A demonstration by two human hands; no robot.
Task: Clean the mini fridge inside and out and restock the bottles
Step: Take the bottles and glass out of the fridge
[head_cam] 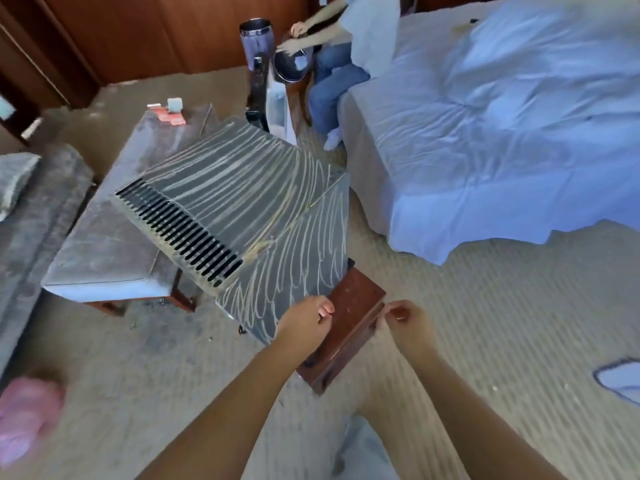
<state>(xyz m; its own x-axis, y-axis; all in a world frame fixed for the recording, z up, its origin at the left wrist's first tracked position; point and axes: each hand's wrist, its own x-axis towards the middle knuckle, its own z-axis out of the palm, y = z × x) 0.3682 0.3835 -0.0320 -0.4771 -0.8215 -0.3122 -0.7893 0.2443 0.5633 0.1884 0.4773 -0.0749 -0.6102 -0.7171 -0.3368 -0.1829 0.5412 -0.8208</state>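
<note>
Grey streaked fridge (242, 202) tilted at frame centre, left hand (304, 320) gripping its lower edge, right hand (403, 318) pinching the wooden door (353, 299).

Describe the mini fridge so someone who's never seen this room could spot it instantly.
Start at the large bed with pale blue-white sheets; off its near corner, a grey box-shaped mini fridge stands between the bed and a grey upholstered bench. Unlike its neighbours, it has black vent slots, pale wavy streaks, and a reddish-brown wooden panel gripped by the left hand and right hand.
</note>
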